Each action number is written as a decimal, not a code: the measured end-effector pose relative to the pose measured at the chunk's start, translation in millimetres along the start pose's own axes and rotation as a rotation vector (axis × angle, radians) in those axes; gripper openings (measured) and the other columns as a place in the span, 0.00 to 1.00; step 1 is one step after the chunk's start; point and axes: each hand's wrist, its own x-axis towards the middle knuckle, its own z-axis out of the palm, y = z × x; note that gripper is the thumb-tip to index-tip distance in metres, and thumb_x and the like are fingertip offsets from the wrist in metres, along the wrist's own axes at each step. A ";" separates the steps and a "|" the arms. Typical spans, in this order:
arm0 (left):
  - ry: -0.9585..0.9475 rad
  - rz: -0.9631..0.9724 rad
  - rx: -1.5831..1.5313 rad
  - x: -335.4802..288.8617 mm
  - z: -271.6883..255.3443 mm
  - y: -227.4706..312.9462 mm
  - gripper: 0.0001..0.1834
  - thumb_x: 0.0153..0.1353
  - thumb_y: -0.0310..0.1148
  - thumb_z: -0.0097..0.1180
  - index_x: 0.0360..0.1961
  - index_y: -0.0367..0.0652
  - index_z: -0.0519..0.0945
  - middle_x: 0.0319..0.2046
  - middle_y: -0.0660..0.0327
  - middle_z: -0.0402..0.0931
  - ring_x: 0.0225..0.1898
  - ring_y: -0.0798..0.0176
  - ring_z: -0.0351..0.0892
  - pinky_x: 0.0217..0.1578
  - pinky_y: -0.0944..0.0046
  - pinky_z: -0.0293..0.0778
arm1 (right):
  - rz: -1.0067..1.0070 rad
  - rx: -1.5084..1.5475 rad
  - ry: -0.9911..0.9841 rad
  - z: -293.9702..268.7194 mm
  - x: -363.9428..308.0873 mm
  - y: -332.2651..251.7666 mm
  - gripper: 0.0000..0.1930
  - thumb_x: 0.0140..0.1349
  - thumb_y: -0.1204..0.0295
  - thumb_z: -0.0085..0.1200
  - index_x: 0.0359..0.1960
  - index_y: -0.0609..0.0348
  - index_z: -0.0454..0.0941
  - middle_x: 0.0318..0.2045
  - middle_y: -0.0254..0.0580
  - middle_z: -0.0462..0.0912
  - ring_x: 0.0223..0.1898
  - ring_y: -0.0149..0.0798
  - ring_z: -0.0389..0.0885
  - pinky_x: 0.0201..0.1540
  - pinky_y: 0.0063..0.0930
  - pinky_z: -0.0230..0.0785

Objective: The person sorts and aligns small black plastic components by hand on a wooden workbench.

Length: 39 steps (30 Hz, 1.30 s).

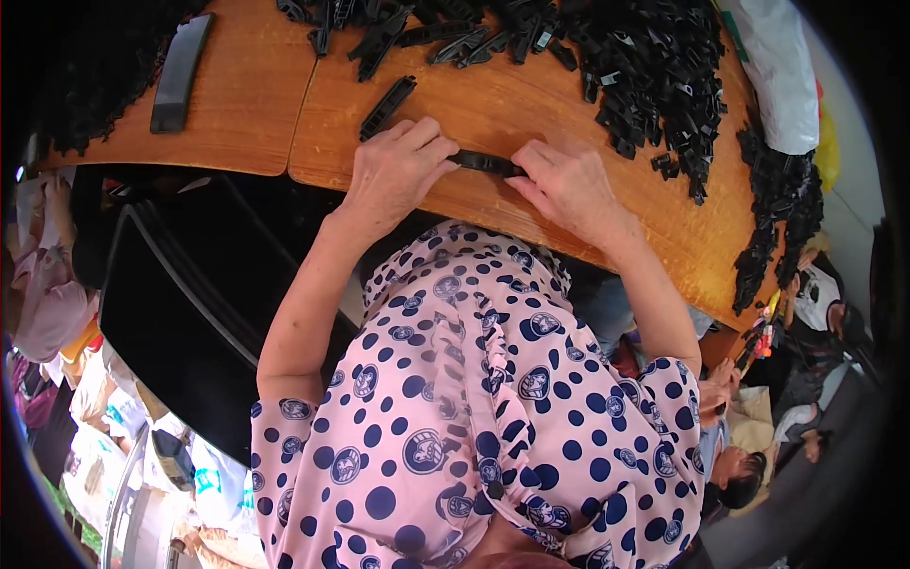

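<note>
We see both hands on one black part (485, 162), near the table (227, 109) edge in front of the person. The left hand (403, 171) grips its left end, thumb toward us, fingers curled; the right hand (566, 185) pinches its right end between thumb and fingers. The part runs roughly crosswise, middle bare between the hands. We can't tell if it touches the wood.

A loose piece (387, 107) lies tilted just beyond the left hand; we can't tell if they touch. Farther back, we get a big heap (654, 71) of small black pieces at right, thinning toward the right hand but apart from it, plus a scatter (464, 43) at top middle. Far left: a long dark grey bar (180, 71) beside a dark pile (95, 71). Far right: more black pieces (777, 218) along the table's side, a white bag (779, 76) near them, something yellow (828, 142) behind it.

We have a pink shirt (408, 398) with navy dots on the wearer; other people at both sides, partly visible.
</note>
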 end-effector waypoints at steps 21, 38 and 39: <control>0.374 -0.218 0.108 -15.8 -15.2 -2.7 0.12 0.52 0.29 0.70 0.38 0.44 0.81 0.37 0.60 0.77 0.39 0.54 0.80 0.37 0.59 0.77 | 0.216 -0.454 0.401 -11.4 52.5 67.0 0.13 0.61 0.65 0.62 0.45 0.52 0.78 0.41 0.43 0.80 0.45 0.46 0.82 0.39 0.42 0.79; -0.034 -0.582 -0.435 30.7 -4.2 -21.8 0.11 0.66 0.31 0.60 0.46 0.36 0.80 0.35 0.51 0.82 0.36 0.52 0.84 0.36 0.59 0.77 | 0.369 0.408 0.165 22.9 11.6 45.1 0.13 0.71 0.68 0.52 0.55 0.52 0.75 0.33 0.44 0.84 0.35 0.44 0.82 0.41 0.38 0.75; 0.070 -0.460 -0.336 31.0 -0.8 -24.8 0.12 0.67 0.33 0.61 0.47 0.37 0.80 0.34 0.53 0.81 0.35 0.53 0.84 0.35 0.60 0.77 | 0.344 0.390 0.195 23.4 9.9 45.7 0.14 0.70 0.68 0.54 0.56 0.55 0.75 0.28 0.41 0.81 0.30 0.34 0.78 0.35 0.31 0.72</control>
